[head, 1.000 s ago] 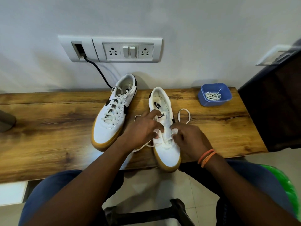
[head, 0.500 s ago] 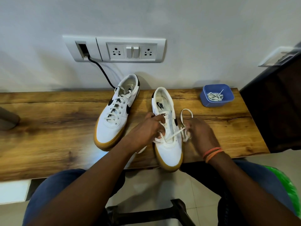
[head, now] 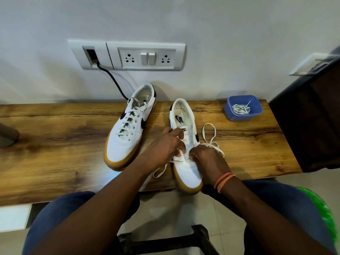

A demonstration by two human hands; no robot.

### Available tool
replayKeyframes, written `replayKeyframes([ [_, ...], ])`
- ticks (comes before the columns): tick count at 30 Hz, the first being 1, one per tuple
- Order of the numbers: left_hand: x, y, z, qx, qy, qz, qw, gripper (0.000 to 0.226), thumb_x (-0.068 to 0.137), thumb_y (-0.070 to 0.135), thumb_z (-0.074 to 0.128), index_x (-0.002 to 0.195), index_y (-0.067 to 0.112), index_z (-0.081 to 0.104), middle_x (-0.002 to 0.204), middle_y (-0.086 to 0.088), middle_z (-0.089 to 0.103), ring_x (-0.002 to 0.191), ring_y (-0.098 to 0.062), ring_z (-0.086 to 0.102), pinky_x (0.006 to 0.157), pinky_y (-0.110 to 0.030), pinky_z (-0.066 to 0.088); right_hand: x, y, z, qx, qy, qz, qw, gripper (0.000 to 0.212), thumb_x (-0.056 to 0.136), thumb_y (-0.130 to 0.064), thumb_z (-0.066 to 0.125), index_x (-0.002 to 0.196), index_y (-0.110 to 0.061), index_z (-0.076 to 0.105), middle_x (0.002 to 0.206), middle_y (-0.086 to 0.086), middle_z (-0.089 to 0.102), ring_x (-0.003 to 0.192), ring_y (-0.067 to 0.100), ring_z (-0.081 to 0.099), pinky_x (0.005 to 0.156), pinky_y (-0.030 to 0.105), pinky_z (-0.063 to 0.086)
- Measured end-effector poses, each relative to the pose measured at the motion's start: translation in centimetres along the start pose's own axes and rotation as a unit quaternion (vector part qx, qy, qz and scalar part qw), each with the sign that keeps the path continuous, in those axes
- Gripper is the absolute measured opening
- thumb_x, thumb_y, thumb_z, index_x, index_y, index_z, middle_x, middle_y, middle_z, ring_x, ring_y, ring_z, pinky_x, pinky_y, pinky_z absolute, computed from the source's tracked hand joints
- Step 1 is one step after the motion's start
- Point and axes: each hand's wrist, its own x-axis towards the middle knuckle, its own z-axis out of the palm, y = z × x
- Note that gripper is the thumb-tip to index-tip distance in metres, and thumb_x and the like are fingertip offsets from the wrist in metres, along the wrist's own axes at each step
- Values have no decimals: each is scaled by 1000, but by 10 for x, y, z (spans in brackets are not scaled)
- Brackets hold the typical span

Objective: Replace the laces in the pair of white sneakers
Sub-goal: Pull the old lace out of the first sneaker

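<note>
Hands (head: 163, 146) pinch lace (head: 209, 142) at sneaker (head: 187, 166).

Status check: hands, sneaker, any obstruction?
Left hand and right hand both pinch white lace on gum-soled white right sneaker. Nothing obstructing.

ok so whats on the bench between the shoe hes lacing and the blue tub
In the head view, a loose loop of white lace lies on the bare wooden bench between the right sneaker and the blue tub; nothing else.
</note>
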Motion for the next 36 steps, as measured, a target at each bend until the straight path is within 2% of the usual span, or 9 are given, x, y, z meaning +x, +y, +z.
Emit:
replayKeyframes([
  [5,1,0,-3,13,-10,11,1000,27,91,17,64,115,28,71,135,6,46,124,-22,38,64,-14,17,6,37,-30,151,151,136,968,15,88,-3,64,79,-12,72,74,5,68,66,22,65,63,32,51],
  [8,1,0,-2,17,-9,11,1000,27,92,19,63,115,29,71,135,6,45,124,-21,37,65,-5,21,6,45,-31,193,163,202,946,12,88,-7,65,87,-15,74,80,6,72,69,26,68,67,42,59],
  [12,0,1,-2,22,-5,5,1000,28,92,20,64,117,31,69,136,8,44,126,-20,35,72,-15,18,-4,10,-18,76,70,44,994,34,87,-17,62,119,-24,68,97,7,74,82,28,68,74,37,56],
  [15,-1,3,-3,22,-9,-1,1000,28,92,21,63,117,33,69,136,9,42,128,-19,33,69,-13,16,-6,-8,-3,2,6,-28,1000,25,90,-16,56,109,-22,72,96,8,72,85,30,68,69,36,55],
  [20,0,1,-1,22,-8,1,1000,27,91,20,64,115,32,70,135,8,43,124,-19,36,64,-16,16,0,-1,4,-24,5,-24,999,16,83,-2,58,91,-14,66,91,10,65,79,34,64,64,36,52],
  [27,-2,0,-1,2,7,7,1000,26,88,17,68,112,27,72,133,4,46,124,-23,38,78,-17,22,8,51,-30,156,111,205,960,16,87,-8,64,76,-19,69,80,5,71,66,27,66,64,35,54],
  [29,-2,2,-3,10,4,6,1000,27,90,19,67,114,28,71,134,5,45,125,-22,37,78,-17,20,3,40,-29,116,107,147,976,13,85,-10,65,92,-18,73,84,9,72,73,29,67,67,29,50],
  [32,-1,3,-4,19,0,-1,1000,29,90,21,66,117,30,69,135,7,43,127,-21,35,78,-17,18,-4,10,-19,59,39,11,997,33,89,-18,60,121,-21,67,96,8,73,83,26,67,72,30,52],
  [36,-1,4,-4,8,-10,-9,1000,27,90,21,67,115,31,70,135,7,42,127,-21,34,79,-19,23,-3,-6,2,4,-33,-18,999,26,94,-21,51,113,-18,68,100,10,71,88,29,67,74,35,55],
])
